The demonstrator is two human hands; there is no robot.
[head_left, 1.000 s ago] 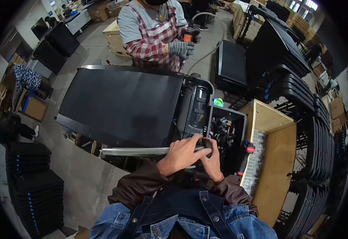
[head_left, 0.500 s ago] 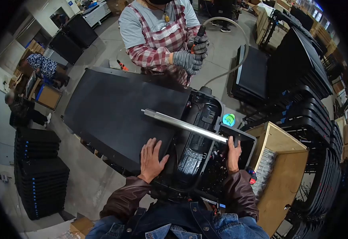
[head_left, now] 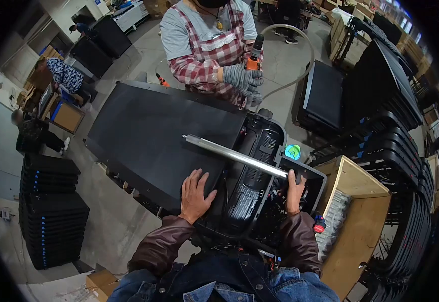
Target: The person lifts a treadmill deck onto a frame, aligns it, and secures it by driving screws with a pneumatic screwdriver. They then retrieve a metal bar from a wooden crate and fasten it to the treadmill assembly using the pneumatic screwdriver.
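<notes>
My left hand point(head_left: 195, 195) lies flat on the black belt deck point(head_left: 164, 126), fingers stretched out and holding nothing. Closed around one end of a long metal roller point(head_left: 239, 157) is my right hand point(head_left: 295, 191). The roller slants across the deck's right edge, its far tip with a thin pin above the black sheet. Beneath it sits an open black housing point(head_left: 280, 126) with a ribbed motor unit point(head_left: 264, 146) inside. A black tray point(head_left: 314, 190) with small loose parts lies below my right hand.
Across the deck a co-worker in grey gloves point(head_left: 239, 78) holds an orange and black power driver point(head_left: 253, 58) with a hose. A wooden crate point(head_left: 360, 216) stands at right, stacked black panels point(head_left: 53, 221) at left. A blue-green cup point(head_left: 292, 151) is beside the housing.
The view has shifted slightly, so most things appear a little further right. The co-worker's driver now shows more of its orange body. My hands keep the same hold and place.
</notes>
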